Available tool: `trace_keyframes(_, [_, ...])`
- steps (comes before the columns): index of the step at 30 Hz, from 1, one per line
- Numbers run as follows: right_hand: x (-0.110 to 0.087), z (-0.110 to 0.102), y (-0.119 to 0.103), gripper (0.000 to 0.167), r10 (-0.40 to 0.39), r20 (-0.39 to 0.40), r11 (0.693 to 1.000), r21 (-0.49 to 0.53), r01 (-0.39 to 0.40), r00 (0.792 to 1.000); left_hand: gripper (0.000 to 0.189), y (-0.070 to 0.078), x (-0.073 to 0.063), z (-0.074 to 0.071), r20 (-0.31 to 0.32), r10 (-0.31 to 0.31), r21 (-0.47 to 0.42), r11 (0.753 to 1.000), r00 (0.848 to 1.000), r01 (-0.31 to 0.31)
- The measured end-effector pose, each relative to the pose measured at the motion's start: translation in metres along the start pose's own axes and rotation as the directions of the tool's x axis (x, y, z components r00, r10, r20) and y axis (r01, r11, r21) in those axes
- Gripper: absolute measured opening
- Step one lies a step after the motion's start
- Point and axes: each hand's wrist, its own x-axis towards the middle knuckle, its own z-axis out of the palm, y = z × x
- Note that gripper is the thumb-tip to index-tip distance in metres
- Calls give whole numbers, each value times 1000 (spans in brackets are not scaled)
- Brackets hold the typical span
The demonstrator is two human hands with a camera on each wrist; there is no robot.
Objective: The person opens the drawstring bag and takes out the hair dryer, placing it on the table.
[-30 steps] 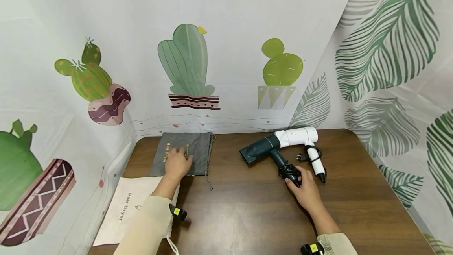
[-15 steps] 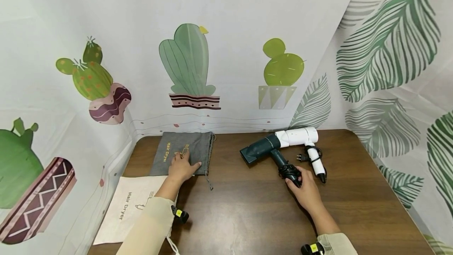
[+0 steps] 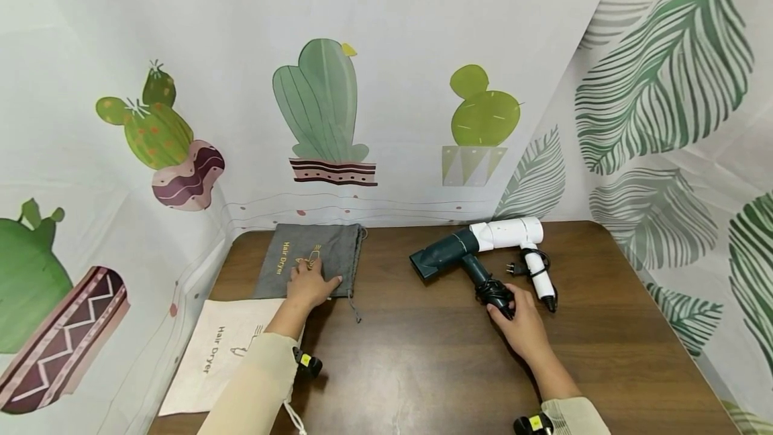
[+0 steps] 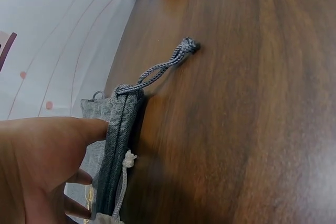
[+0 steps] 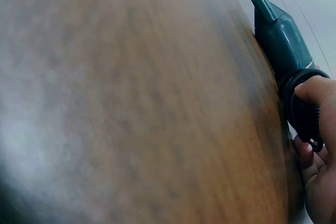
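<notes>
My left hand (image 3: 309, 285) rests on a dark grey drawstring bag (image 3: 272, 260) lettered "Hair Dryer", its fingers spread over the printed drawing. In the left wrist view, the thumb (image 4: 92, 129) touches the cloth near the bag's edge. My right hand (image 3: 524, 322) grips the end of the handle of a dark green hair dryer (image 3: 447, 254), where a black cord (image 3: 492, 291) is wound. A flat nozzle points left. Behind it lies a white hair dryer (image 3: 510, 232), its own cord wrapped round the handle.
A cream drawstring bag (image 3: 208, 361), also lettered "Hair Dryer", lies flat nearer me on the left, partly under my left sleeve. The brown wooden table (image 3: 410, 361) meets a printed cloth wall (image 3: 404, 119) at its back edge.
My left hand has moved slightly right over the grey bag and spread its thumb; the bag has since shifted a little to the left. My right hand stays on the dark green hair dryer's handle.
</notes>
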Motion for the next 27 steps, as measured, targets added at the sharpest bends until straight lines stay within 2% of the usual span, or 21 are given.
trace_keyframes(14, [0, 0, 0, 64, -1, -3, 1000, -3, 1, 1000, 88, -11, 2, -6, 23, -18, 26, 1000, 1000, 17])
trace_keyframes(27, [-1, -1, -2, 63, -3, -7, 1000, -6, 3, 1000, 83, -20, 1, -16, 41, -49, -15, 999, 998, 50])
